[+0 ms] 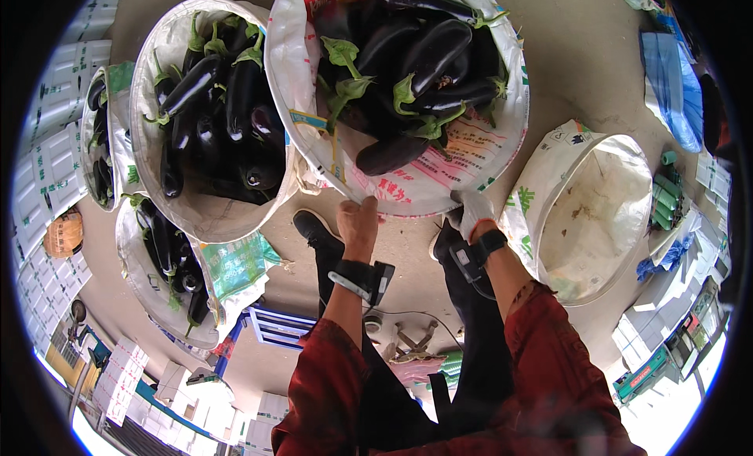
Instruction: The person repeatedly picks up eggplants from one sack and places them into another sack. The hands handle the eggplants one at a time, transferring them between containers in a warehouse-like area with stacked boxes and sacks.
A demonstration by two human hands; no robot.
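Observation:
A large round basket lined with white woven plastic [397,208], partly filled with dark purple eggplants [432,56], stands straight before me. My bare left hand [358,223] grips its near rim, fingers curled over the edge. Farther right along the same rim, my right hand [472,212] in a pale work glove holds on too; its fingertips are partly hidden. Both wrists carry strapped devices. Beside this basket on the left, a second lined basket [203,221] is full of eggplants [238,97], their green stems showing.
An empty lined basket [594,221] leans at the right. Smaller lined containers of eggplants [159,238] stand at the left, near stacked white foam boxes [56,156]. A blue plastic bag [670,91] lies at the upper right. Near my feet is a blue slatted stool or crate [279,326].

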